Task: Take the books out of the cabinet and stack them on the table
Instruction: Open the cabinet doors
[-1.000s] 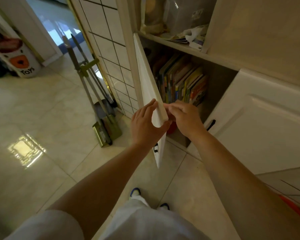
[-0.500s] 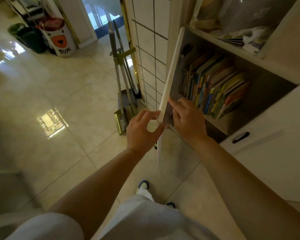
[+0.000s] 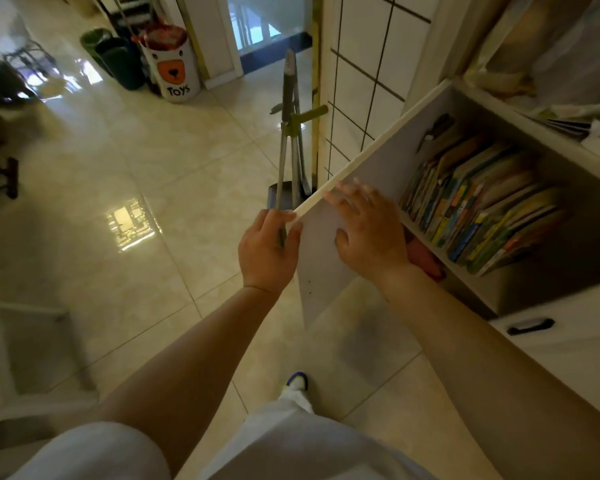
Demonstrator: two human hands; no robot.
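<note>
At frame centre the left hand (image 3: 269,249) pinches the corner of the open cabinet door (image 3: 368,174); the right hand (image 3: 368,230) lies flat on its inner face, fingers spread. The books (image 3: 482,206) lean on the shelf at right (spines unreadable). Upper left, a bin (image 3: 174,64) reads "TOYS".

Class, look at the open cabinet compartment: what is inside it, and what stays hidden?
Inside the cabinet, a row of leaning books fills the shelf. Below the shelf, something reddish shows, mostly covered by the right hand and wrist. The far right interior is too dark to tell.

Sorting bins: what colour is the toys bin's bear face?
Orange, on the white toys bin; head view.
</note>
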